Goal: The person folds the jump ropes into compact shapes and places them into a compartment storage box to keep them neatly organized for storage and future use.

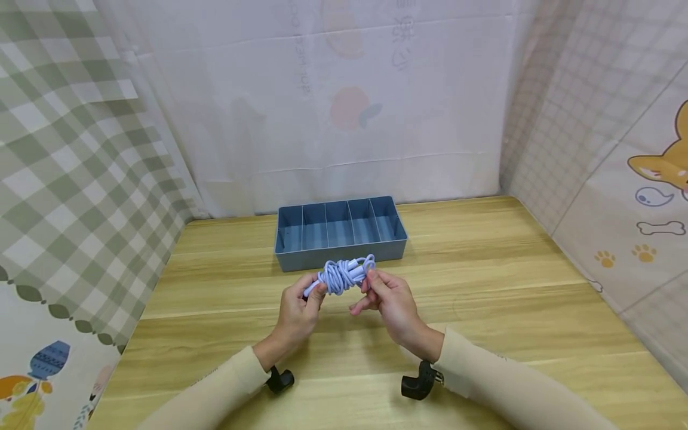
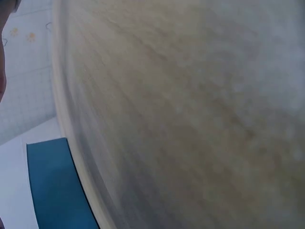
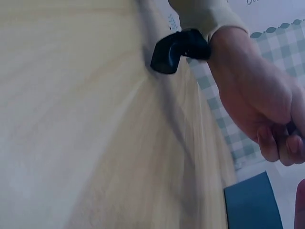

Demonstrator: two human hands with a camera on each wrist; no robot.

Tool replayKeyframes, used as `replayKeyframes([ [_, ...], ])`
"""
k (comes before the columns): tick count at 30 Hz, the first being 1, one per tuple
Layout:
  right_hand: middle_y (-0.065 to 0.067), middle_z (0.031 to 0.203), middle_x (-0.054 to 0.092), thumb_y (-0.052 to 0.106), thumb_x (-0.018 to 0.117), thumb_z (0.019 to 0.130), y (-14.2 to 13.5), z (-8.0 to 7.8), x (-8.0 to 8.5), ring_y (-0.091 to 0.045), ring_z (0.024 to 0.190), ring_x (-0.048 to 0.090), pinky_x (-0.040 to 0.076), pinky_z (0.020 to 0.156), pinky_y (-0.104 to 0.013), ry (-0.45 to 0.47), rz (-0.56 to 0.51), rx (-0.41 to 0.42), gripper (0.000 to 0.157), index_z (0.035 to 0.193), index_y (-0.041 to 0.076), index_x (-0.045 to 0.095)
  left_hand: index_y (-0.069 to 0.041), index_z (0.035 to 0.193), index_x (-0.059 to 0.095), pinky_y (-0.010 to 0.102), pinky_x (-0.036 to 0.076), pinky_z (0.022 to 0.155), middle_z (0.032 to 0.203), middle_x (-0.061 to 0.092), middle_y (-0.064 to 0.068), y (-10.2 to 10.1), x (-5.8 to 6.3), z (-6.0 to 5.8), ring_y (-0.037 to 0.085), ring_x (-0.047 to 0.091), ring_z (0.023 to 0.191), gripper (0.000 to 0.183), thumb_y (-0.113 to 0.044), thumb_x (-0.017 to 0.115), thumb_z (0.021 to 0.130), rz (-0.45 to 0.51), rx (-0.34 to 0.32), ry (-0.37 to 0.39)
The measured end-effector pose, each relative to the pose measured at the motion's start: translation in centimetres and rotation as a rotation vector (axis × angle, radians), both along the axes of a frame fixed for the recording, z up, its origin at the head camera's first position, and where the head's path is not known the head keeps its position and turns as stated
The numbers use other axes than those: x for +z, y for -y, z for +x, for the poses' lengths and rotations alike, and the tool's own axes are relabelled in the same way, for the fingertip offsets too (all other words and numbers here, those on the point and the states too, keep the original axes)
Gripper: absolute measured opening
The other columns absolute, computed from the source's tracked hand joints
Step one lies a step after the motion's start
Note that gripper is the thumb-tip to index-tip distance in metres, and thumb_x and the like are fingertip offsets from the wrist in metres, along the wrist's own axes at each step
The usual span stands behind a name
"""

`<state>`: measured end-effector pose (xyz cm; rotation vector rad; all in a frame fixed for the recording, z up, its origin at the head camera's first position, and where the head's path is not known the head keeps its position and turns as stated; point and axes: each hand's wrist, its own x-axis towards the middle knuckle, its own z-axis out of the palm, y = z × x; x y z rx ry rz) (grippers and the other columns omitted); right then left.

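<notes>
A lavender charging cable (image 1: 340, 277), wound into a tight bundle with a loop at its right end, is held above the table between both hands. My left hand (image 1: 298, 306) grips the bundle's left end between thumb and fingers. At the other end my right hand (image 1: 394, 301) pinches the loop with thumb and forefinger, its lower fingers apart from the bundle. The right wrist view catches the left hand (image 3: 259, 90) with curled fingers; the cable is hardly visible there. Just behind the cable stands a blue-grey divided box (image 1: 344, 257), its several compartments facing up.
The box rests on a wood-grain table (image 1: 484, 286) near the back edge. A white cloth (image 1: 242, 119) hangs behind, with a green checked cloth (image 1: 80, 149) on the left and a printed one (image 1: 607, 179) on the right. Black wrist cameras (image 1: 418, 385) hang below the sleeves.
</notes>
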<state>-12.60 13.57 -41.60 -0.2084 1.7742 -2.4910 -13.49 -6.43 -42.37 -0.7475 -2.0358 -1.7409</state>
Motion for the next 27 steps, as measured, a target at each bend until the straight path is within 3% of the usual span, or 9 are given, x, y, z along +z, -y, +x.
replayKeyframes([
  [2, -0.005, 0.069, 0.052, 0.021, 0.044, 0.112, 0.2, 0.2, 0.0, -0.02, 0.059, 0.071, 0.062, 0.071, -0.042, 0.027, -0.019, -0.009, 0.038, 0.084, -0.004, 0.054, 0.01, 0.095, 0.063, 0.022, 0.038, 0.047, 0.066, 0.051, 0.01, 0.0, 0.8, 0.3, 0.003, 0.043, 0.059, 0.003, 0.013, 0.061, 0.095, -0.013, -0.004, -0.034],
  [6, -0.004, 0.071, 0.054, 0.025, 0.042, 0.113, 0.5, 0.6, 0.0, -0.02, 0.06, 0.071, 0.062, 0.073, -0.041, 0.098, -0.058, -0.024, 0.039, 0.083, 0.002, 0.054, 0.01, 0.095, 0.063, 0.022, 0.038, 0.047, 0.066, 0.05, 0.01, 0.2, 0.7, 0.3, 0.003, 0.043, 0.059, 0.003, 0.011, 0.061, 0.096, 0.004, -0.022, -0.052],
  [9, -0.003, 0.069, 0.052, 0.027, 0.042, 0.113, 0.7, 0.8, 0.1, -0.02, 0.061, 0.072, 0.062, 0.075, -0.041, 0.15, -0.088, -0.043, 0.04, 0.082, 0.005, 0.055, 0.011, 0.094, 0.062, 0.021, 0.038, 0.045, 0.064, 0.048, 0.01, 0.2, 0.4, 0.3, 0.002, 0.042, 0.057, 0.005, 0.015, 0.059, 0.095, 0.028, -0.043, -0.026],
  [14, -0.003, 0.066, 0.046, 0.025, 0.047, 0.111, 0.7, 0.8, 0.2, -0.021, 0.059, 0.071, 0.062, 0.074, -0.043, 0.196, -0.094, -0.087, 0.038, 0.08, 0.005, 0.057, 0.009, 0.097, 0.063, 0.023, 0.037, 0.044, 0.064, 0.049, 0.009, 0.7, -1.5, -0.6, 0.002, 0.042, 0.056, 0.012, 0.019, 0.058, 0.093, 0.017, -0.051, 0.017],
  [17, -0.004, 0.067, 0.046, 0.022, 0.049, 0.11, 0.3, 0.5, 0.2, -0.021, 0.058, 0.071, 0.062, 0.075, -0.046, 0.204, -0.036, -0.064, 0.036, 0.08, 0.004, 0.058, 0.007, 0.1, 0.066, 0.023, 0.041, 0.047, 0.069, 0.055, 0.009, 1.3, -2.3, -1.3, 0.003, 0.046, 0.06, 0.013, 0.016, 0.061, 0.093, -0.041, -0.048, 0.012],
  [21, -0.003, 0.067, 0.045, 0.021, 0.046, 0.111, -0.7, 0.0, 0.1, -0.021, 0.06, 0.072, 0.062, 0.076, -0.045, 0.175, 0.106, 0.053, 0.035, 0.086, 0.0, 0.058, 0.001, 0.102, 0.07, 0.021, 0.046, 0.055, 0.081, 0.066, 0.007, 2.3, -2.2, -2.1, 0.006, 0.051, 0.067, 0.011, 0.008, 0.066, 0.094, -0.166, -0.067, -0.054],
  [27, -0.007, 0.072, 0.05, 0.017, 0.041, 0.113, -1.8, -0.8, 0.1, -0.026, 0.071, 0.075, 0.061, 0.08, -0.044, 0.083, 0.278, 0.166, 0.034, 0.098, -0.009, 0.057, -0.005, 0.098, 0.066, 0.018, 0.039, 0.049, 0.074, 0.057, 0.0, 3.1, -1.1, -2.8, 0.004, 0.042, 0.059, 0.002, -0.004, 0.068, 0.097, -0.367, -0.107, -0.172],
])
